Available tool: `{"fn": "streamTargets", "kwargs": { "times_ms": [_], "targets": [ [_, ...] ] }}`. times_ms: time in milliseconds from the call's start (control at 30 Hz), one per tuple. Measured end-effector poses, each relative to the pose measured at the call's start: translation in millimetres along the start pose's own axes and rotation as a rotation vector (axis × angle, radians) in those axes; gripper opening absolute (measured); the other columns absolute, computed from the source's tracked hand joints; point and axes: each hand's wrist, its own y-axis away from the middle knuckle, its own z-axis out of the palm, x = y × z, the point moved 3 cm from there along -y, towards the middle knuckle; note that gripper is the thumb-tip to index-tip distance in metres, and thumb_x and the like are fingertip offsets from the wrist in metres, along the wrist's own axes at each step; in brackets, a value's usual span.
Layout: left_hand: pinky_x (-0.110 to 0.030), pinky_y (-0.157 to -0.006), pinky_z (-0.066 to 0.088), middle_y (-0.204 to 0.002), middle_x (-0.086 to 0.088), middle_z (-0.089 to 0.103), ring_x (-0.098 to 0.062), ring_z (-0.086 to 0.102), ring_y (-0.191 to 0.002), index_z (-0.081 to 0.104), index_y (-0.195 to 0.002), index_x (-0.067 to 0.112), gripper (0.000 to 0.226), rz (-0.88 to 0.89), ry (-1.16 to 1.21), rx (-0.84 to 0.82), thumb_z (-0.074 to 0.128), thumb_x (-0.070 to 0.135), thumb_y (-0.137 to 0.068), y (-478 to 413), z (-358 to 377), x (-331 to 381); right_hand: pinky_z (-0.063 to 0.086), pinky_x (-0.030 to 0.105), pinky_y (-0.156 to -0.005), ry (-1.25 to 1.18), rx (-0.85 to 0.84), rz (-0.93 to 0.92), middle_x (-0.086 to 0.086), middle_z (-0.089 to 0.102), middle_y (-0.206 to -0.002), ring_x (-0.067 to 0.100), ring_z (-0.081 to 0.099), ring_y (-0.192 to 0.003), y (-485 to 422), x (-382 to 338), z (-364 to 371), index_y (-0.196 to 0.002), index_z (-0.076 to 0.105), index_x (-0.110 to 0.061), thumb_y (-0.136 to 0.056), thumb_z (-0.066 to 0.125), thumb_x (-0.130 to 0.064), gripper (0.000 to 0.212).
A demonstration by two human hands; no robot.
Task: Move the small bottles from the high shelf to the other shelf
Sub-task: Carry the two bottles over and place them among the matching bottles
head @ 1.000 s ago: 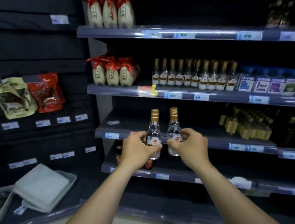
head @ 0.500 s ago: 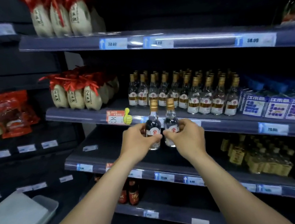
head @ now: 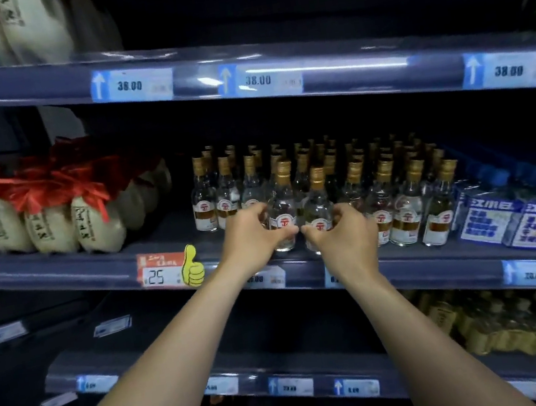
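2 small bottles (head: 283, 211) sit gripped, 1 in the left hand (head: 251, 239), 1 in the right hand (head: 343, 237), fingers curled shut; keep both upright, clear of neighbours behind the fingertips.

Dim aisle with black recesses, glare streaking the upper shelf edge (head: 327, 72), blurred, bowed corners.

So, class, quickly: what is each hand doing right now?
Left hand: closed on a small bottle.
Right hand: closed on the neighbouring small bottle.
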Motion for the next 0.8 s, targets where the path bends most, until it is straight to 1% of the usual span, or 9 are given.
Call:
{"fn": "streamTargets", "kwargs": {
  "times_ms": [100, 233, 333, 367, 433, 567, 633, 700, 800],
  "targets": [
    [-0.013, -0.064, 0.049, -0.086, 0.014, 0.076, 0.002, 0.068, -0.077, 0.074, -0.097, 0.025, 0.040, -0.017, 0.041, -0.005, 0.091, 0.045, -0.067, -4, 10, -9, 0.059, 0.039, -0.077, 0.023, 0.009, -0.020, 0.007, 0.075, -0.092, 0.025, 0.070, -0.087, -2, 4, 7, -0.137, 0.062, -0.010, -0.082, 0.082, -0.049, 0.070],
    [-0.008, -0.057, 0.043, -0.079, 0.018, 0.073, 0.006, 0.066, -0.071, 0.070, -0.091, 0.030, 0.037, -0.024, 0.040, -0.012, 0.090, 0.049, -0.066, -9, 11, -17, 0.050, 0.033, -0.063, 0.165, 0.041, -0.119, 0.011, 0.073, -0.080, 0.031, 0.070, -0.080, 0, 1, 10, -0.134, 0.063, -0.008, -0.085, 0.079, -0.051, 0.067],
    [-0.017, -0.080, 0.054, -0.105, 0.017, 0.072, 0.000, 0.067, -0.095, 0.065, -0.124, 0.025, 0.074, -0.040, 0.084, -0.054, 0.089, 0.056, -0.061, -13, 10, -18, 0.052, 0.034, -0.062, 0.185, 0.011, -0.146, 0.010, 0.071, -0.075, 0.030, 0.068, -0.075, 3, -1, 9, -0.130, 0.063, -0.005, -0.086, 0.078, -0.053, 0.067],
    [-0.022, -0.090, 0.052, -0.116, 0.017, 0.068, -0.001, 0.063, -0.105, 0.057, -0.136, 0.024, 0.091, -0.047, 0.118, -0.053, 0.088, 0.060, -0.058, -13, 10, -17, 0.054, 0.036, -0.063, 0.175, -0.004, -0.143, 0.009, 0.070, -0.074, 0.029, 0.068, -0.073, 3, 0, 9, -0.125, 0.065, -0.004, -0.086, 0.078, -0.053, 0.064],
    [-0.022, -0.096, 0.047, -0.127, 0.020, 0.058, 0.000, 0.056, -0.115, 0.045, -0.146, 0.029, 0.109, -0.036, 0.177, -0.038, 0.088, 0.064, -0.052, -13, 12, -13, 0.055, 0.036, -0.064, 0.156, -0.007, -0.157, 0.007, 0.070, -0.073, 0.027, 0.068, -0.071, 5, 3, 6, -0.114, 0.068, -0.005, -0.086, 0.078, -0.049, 0.053],
    [-0.016, -0.088, 0.036, -0.127, 0.019, 0.052, -0.003, 0.047, -0.117, 0.041, -0.148, 0.027, 0.116, -0.038, 0.181, -0.021, 0.095, 0.054, -0.049, -17, 24, -4, 0.053, 0.035, -0.066, 0.166, 0.027, -0.236, 0.006, 0.074, -0.080, 0.025, 0.069, -0.072, 13, 8, 1, -0.105, 0.071, -0.009, -0.089, 0.076, -0.042, 0.038],
    [-0.007, -0.082, 0.035, -0.118, 0.019, 0.055, 0.002, 0.050, -0.109, 0.047, -0.143, 0.025, 0.106, -0.034, 0.170, -0.014, 0.098, 0.044, -0.051, -23, 29, 0, 0.052, 0.035, -0.066, 0.202, 0.025, -0.252, 0.007, 0.075, -0.082, 0.026, 0.069, -0.074, 11, 9, 1, -0.103, 0.071, -0.009, -0.089, 0.077, -0.043, 0.038],
    [0.005, -0.067, 0.035, -0.102, 0.029, 0.056, 0.015, 0.055, -0.089, 0.052, -0.130, 0.031, 0.089, -0.020, 0.156, -0.016, 0.098, 0.038, -0.054, -27, 33, 5, 0.047, 0.034, -0.064, 0.256, 0.026, -0.270, 0.009, 0.074, -0.083, 0.028, 0.068, -0.074, 7, 10, 0, -0.102, 0.070, -0.008, -0.088, 0.078, -0.045, 0.040],
    [0.003, -0.062, 0.034, -0.106, 0.022, 0.057, 0.009, 0.053, -0.089, 0.051, -0.139, 0.024, 0.097, -0.034, 0.154, -0.016, 0.098, 0.039, -0.055, -28, 38, 7, 0.052, 0.039, -0.067, 0.247, 0.009, -0.307, 0.010, 0.075, -0.081, 0.028, 0.068, -0.072, 2, 15, -3, -0.099, 0.070, -0.006, -0.086, 0.081, -0.045, 0.042]
  ]
}}
